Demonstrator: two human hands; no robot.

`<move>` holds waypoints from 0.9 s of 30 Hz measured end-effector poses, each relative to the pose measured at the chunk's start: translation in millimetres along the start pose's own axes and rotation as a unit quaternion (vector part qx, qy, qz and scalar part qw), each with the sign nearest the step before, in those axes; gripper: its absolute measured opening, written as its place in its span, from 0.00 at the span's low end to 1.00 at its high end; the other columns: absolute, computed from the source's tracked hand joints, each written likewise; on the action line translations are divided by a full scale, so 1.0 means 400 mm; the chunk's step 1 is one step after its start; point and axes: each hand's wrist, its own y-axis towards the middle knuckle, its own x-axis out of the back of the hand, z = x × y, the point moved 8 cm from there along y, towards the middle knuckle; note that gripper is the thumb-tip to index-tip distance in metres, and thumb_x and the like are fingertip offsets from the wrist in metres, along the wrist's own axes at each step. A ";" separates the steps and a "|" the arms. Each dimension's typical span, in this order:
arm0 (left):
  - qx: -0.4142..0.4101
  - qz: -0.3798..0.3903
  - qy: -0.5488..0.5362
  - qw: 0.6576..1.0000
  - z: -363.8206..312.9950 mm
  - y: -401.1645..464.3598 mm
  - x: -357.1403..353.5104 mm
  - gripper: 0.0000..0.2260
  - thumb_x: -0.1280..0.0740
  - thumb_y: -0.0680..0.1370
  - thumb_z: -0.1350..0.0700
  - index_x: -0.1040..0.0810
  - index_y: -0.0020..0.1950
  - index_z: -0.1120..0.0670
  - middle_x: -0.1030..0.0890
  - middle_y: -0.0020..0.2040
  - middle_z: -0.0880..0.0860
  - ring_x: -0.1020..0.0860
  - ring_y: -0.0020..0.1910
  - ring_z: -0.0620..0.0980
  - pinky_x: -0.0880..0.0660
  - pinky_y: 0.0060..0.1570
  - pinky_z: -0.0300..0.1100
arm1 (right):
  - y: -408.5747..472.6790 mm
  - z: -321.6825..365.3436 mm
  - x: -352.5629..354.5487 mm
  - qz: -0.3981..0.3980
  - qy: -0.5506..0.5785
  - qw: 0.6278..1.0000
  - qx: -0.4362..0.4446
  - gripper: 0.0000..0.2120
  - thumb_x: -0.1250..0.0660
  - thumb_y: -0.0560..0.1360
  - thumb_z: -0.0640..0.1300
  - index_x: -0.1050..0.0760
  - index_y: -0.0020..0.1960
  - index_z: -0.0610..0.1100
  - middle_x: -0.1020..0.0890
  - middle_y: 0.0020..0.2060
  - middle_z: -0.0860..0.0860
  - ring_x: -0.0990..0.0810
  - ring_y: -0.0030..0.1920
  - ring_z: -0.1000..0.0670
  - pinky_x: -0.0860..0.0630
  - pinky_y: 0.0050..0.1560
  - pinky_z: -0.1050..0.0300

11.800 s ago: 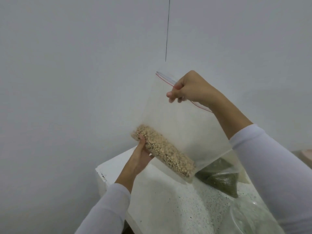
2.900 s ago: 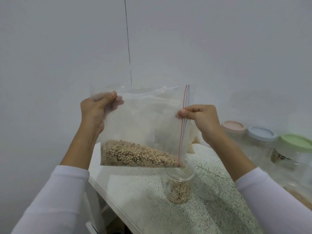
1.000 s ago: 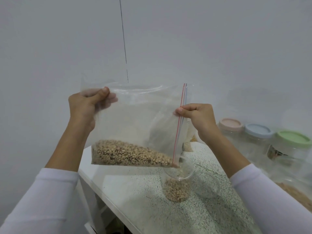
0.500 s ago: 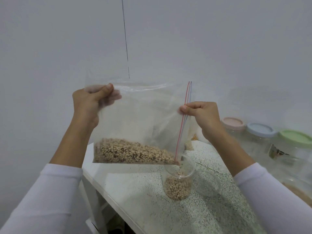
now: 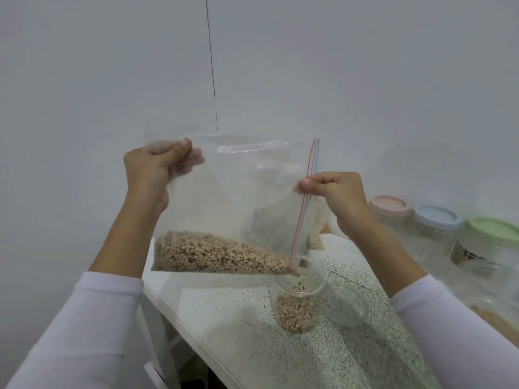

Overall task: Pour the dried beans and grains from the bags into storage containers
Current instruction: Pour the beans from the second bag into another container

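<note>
My left hand (image 5: 148, 175) pinched the clear bag's (image 5: 238, 197) closed end, and my right hand (image 5: 334, 192) pinched its zip edge. The bag hung tilted above the desk (image 5: 238, 332), and beans (image 5: 213, 254) spilled from its lower corner into the open jar (image 5: 297, 301).

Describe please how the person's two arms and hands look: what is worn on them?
Both arms wear long, close-fitting white sleeves, plain, with no print or marking visible. Each sleeve ends partway up the forearm, leaving the lower forearm and wrist bare. The left hand and the right hand are bare: no glove, ring, watch or bracelet shows.
</note>
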 end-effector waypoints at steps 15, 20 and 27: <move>-0.007 -0.006 -0.004 1.000 -0.005 -0.004 0.001 0.04 0.29 0.73 0.61 0.20 0.39 0.59 0.16 0.32 0.51 0.16 0.33 0.48 0.22 0.35 0.36 | -0.004 0.012 0.007 -0.002 0.006 1.000 0.009 0.02 0.28 0.70 0.35 0.18 0.39 0.39 0.16 0.31 0.53 0.18 0.35 0.61 0.30 0.37 0.78; -0.010 0.005 0.003 1.000 -0.009 -0.003 -0.003 0.05 0.28 0.72 0.60 0.18 0.35 0.57 0.16 0.32 0.51 0.16 0.33 0.49 0.23 0.34 0.37 | 0.000 0.001 0.012 -0.018 0.000 1.000 0.007 0.06 0.27 0.70 0.36 0.18 0.35 0.43 0.16 0.30 0.53 0.18 0.36 0.57 0.28 0.40 0.76; -0.017 0.022 0.014 1.000 -0.019 -0.001 -0.017 0.08 0.28 0.70 0.58 0.16 0.31 0.55 0.16 0.32 0.51 0.16 0.33 0.50 0.22 0.36 0.38 | 0.003 0.000 0.023 -0.031 0.005 0.999 0.010 0.06 0.27 0.70 0.36 0.18 0.35 0.44 0.16 0.30 0.53 0.18 0.39 0.53 0.25 0.48 0.70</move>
